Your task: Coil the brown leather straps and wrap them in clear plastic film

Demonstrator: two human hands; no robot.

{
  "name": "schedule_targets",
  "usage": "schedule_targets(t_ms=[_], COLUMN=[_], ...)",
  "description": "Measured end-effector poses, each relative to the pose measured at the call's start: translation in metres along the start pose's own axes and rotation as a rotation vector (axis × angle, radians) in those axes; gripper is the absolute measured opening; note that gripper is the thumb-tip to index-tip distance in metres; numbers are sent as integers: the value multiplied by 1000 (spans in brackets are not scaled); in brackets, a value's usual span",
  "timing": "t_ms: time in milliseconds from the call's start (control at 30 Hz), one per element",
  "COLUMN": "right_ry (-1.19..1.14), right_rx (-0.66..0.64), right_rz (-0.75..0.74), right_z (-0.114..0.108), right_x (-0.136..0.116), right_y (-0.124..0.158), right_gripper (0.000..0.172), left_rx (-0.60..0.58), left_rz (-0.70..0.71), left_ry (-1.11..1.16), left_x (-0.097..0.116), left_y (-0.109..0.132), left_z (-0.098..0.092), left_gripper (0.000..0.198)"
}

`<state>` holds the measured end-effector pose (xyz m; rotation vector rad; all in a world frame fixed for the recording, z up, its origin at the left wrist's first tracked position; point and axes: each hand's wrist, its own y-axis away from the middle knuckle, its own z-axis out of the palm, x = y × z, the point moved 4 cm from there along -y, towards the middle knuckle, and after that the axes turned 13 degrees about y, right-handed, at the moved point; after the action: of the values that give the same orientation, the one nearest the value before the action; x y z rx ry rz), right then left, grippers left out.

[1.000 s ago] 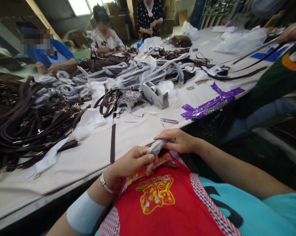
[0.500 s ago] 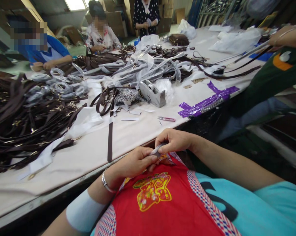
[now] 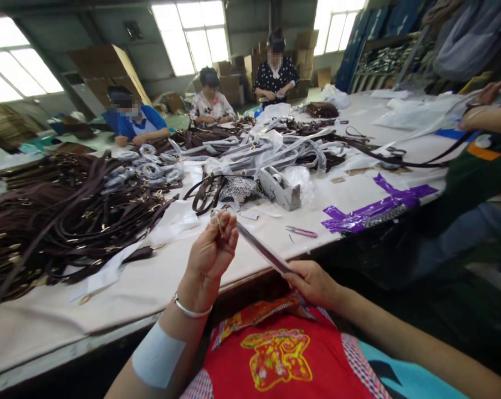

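While the right hand (image 3: 312, 284) closes on the lower end of a dark strap (image 3: 262, 250) just above the red apron (image 3: 275, 354), the left hand (image 3: 212, 252), raised to its left, pinches the upper end, so the strap slants between them. Beyond the right hand, pink snips (image 3: 302, 231) lie on the table (image 3: 159, 277). Farther on, a grey tape dispenser (image 3: 280, 188) holds a tape roll. Left of the left hand, brown straps (image 3: 67, 221) lie heaped; far beyond, clear plastic sleeves (image 3: 275, 147) hold more straps.
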<state>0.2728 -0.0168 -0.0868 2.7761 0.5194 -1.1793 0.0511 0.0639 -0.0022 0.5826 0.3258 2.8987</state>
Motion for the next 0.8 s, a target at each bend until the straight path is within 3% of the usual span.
schedule_targets(t_ms=[100,200,333,400,500,567,667,800], right_ry=[-151,-461,-785,-918,-1067,-1102,-1105,-1071], right_rx=[-105,-240,-294,-286,-181,-102,-59,2], right_rz=[-7,79,125,111,77,56,53,108], right_z=[14,22,18,10,-13,-30,-48,-60], right_x=[-8,-16,-27,-34,-42,-46,-52,-56], right_y=[10,20,26,25,20,16,11,6], right_gripper=[35,39,42,40,37,34,31,29], left_rx=[-37,-118,-184,-314,-637,-795,-899,-815], left_rz=[198,353,665,868,1054,1083,981,621], left_ry=[-61,-177,-599,-952,-1358,-1476,-1529,-1468], left_x=[14,13,8,5,-3,-7,-12,-21], left_y=[-21,-30,-27,-20,-11,-8,-5,-4], left_z=[-1,-11,-27,-30,-35,-40,-46,-52], left_gripper=[24,11,23,24,34,39,33,13])
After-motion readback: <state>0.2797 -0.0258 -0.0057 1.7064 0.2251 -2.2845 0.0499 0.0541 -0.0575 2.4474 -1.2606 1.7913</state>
